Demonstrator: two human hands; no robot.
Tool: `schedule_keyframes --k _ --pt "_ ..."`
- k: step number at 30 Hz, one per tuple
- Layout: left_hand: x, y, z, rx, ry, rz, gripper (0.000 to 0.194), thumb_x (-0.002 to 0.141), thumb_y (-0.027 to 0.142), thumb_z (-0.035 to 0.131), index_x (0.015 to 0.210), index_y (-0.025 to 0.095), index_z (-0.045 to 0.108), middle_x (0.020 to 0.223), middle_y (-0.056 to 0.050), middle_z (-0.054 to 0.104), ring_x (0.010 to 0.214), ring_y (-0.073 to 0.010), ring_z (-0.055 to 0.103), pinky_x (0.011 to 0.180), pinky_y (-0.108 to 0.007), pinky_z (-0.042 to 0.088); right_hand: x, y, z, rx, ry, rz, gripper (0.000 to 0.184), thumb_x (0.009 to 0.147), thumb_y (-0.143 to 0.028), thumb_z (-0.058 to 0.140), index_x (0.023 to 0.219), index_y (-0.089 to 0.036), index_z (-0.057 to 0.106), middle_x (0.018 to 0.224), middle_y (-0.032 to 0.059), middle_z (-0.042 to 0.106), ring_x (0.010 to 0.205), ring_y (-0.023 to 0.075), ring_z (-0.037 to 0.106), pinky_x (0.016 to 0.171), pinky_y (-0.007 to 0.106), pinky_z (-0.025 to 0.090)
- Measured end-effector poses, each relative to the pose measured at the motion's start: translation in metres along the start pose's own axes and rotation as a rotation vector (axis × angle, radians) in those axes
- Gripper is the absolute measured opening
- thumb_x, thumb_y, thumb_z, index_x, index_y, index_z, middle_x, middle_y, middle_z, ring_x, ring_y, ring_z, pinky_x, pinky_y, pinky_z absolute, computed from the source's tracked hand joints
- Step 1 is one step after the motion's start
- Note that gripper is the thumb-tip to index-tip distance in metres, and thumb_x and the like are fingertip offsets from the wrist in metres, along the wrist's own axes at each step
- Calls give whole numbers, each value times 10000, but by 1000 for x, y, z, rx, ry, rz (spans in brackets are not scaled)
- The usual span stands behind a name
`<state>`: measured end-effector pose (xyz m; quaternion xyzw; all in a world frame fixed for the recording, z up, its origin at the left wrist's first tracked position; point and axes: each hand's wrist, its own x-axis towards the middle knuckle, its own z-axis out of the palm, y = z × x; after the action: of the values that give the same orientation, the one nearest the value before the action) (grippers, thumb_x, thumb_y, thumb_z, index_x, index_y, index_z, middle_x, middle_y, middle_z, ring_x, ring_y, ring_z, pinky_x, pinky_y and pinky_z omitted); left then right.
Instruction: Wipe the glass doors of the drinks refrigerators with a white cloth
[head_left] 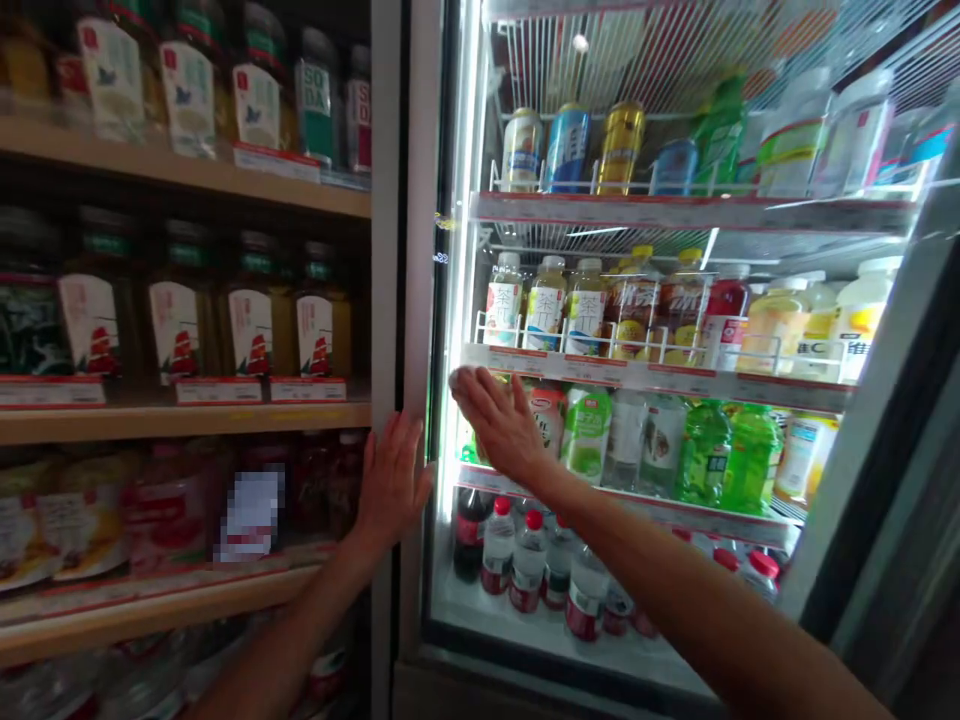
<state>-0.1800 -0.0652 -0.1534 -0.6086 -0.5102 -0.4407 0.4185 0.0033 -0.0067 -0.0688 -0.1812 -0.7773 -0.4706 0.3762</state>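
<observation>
My left hand point(394, 485) lies flat with its fingers stretched upward, against the upright metal frame point(411, 330) at the left edge of a lit drinks fridge. My right hand point(504, 425) reaches to the fridge's left side, in front of the third shelf, by the bright light strip. Its fingers are bent and close together, with a small pale patch at the tips that I cannot make out. Behind it are a red-labelled pack point(547, 412) and a green bottle point(587, 430), partly covered by the hand. Whether the hand touches glass is unclear.
Wooden shelves point(187, 425) with bottled drinks and price tags stand at the left. Inside the fridge are cans point(568, 148), tea bottles point(546, 303), green bottles point(705, 452) and red-capped bottles point(529, 562). A dark door frame point(862, 440) slants along the right.
</observation>
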Motion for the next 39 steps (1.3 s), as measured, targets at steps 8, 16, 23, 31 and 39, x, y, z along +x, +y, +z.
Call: schedule_keyframes --k 8,16,23,31,39 --pt "24 24 10 -41 44 39 639 871 284 469 1430 182 176 1464 -148 290 1373 -257 239 1114 -485 196 -41 51 -27 -71 70 65 516 846 -185 431 1358 -213 377 1429 61 395 1372 219 239 1139 505 67" --pt "56 63 13 -68 72 120 634 882 270 451 1433 169 155 1455 -152 307 1386 -243 201 1117 -476 191 -101 52 -40 -37 -37 2 555 831 -215 473 1374 -223 359 1402 56 435 1381 210 225 1149 475 49" --pt "75 86 23 -112 116 186 634 871 264 460 1430 163 177 1459 -151 297 1388 -248 189 1126 -476 171 -68 109 -61 -153 146 337 644 848 -206 428 1443 -239 185 1486 88 279 1376 245 241 1126 511 135" --pt "85 116 31 -133 91 258 593 865 244 463 1401 123 239 1423 -171 357 1386 -249 194 1123 -485 182 -137 76 -55 -56 -35 55 582 826 -191 460 1391 -247 329 1410 50 425 1355 203 291 1148 462 100" --pt "88 142 44 -192 97 261 592 858 247 476 1398 128 263 1429 -166 348 1386 -253 190 1125 -495 147 -108 118 -73 -143 165 359 638 844 -183 438 1437 -248 210 1472 84 312 1374 244 256 1123 504 154"
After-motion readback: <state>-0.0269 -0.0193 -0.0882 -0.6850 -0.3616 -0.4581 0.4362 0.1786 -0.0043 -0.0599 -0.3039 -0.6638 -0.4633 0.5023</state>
